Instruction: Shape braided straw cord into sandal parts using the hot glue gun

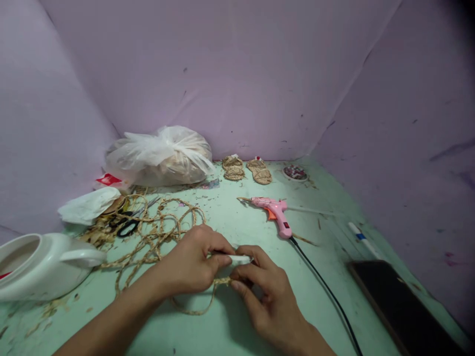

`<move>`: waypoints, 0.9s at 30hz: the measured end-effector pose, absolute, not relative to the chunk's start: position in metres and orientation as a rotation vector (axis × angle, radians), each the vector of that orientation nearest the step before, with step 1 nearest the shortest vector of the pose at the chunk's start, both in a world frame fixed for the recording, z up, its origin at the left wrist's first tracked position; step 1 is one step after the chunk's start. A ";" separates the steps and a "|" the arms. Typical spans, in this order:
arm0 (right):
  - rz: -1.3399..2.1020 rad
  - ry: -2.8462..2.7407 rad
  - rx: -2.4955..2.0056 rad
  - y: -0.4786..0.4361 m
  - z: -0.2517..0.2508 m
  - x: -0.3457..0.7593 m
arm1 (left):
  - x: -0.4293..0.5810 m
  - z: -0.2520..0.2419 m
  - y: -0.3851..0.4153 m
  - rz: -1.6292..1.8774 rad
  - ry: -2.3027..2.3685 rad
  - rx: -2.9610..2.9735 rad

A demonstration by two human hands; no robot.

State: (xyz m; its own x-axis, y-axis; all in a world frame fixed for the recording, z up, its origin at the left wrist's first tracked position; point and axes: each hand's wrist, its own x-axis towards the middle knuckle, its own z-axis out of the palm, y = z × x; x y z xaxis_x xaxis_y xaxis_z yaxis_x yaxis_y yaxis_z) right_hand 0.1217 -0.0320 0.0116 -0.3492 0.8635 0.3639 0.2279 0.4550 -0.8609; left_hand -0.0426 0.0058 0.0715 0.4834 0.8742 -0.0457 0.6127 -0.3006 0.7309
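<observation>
My left hand (193, 262) and my right hand (265, 291) meet over the green table (230, 326). Both pinch a small white piece (239, 258) between thumbs and fingers. A braided straw rope (159, 232) runs under the hands, its end (221, 281) lying against my right fingers. The rope loops back to a loose tangle on the left. Whether the rope is wrapped round the white piece I cannot tell.
A pink glue gun (274, 212) with a black cord (326, 291) lies beyond my hands. Black scissors (128, 225), a white jug (40, 264), a stuffed plastic bag (163, 155), small woven straw pieces (247, 169), a bead dish (295, 172), a pen (361, 237) and a dark phone (397, 301) surround them.
</observation>
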 end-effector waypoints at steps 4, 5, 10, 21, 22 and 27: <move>1.021 -1.757 -0.957 -0.029 0.011 0.125 | -0.046 0.067 0.010 0.474 1.251 2.037; 1.084 -1.701 -0.965 -0.026 0.011 0.127 | -0.049 0.067 0.013 0.487 1.244 2.010; 1.333 -1.482 -0.889 -0.010 0.011 0.138 | -0.064 0.065 0.030 0.471 1.101 1.835; 1.153 -1.739 -0.907 -0.017 0.016 0.123 | -0.047 0.074 0.010 0.473 1.243 1.900; 1.183 -1.727 -0.894 -0.016 0.017 0.122 | -0.046 0.075 0.009 0.496 1.242 1.905; 1.512 -1.434 -0.739 -0.001 0.005 0.130 | -0.062 0.072 0.023 0.560 1.136 1.819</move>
State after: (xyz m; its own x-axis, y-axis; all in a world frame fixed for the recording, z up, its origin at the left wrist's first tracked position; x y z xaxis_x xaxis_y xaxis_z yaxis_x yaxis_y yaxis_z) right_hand 0.1296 -0.0013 0.0052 -0.4188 0.8948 0.1547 -0.2020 0.0743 -0.9766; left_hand -0.0620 0.0232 0.0725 0.4772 0.8753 -0.0777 0.4718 -0.1806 0.8630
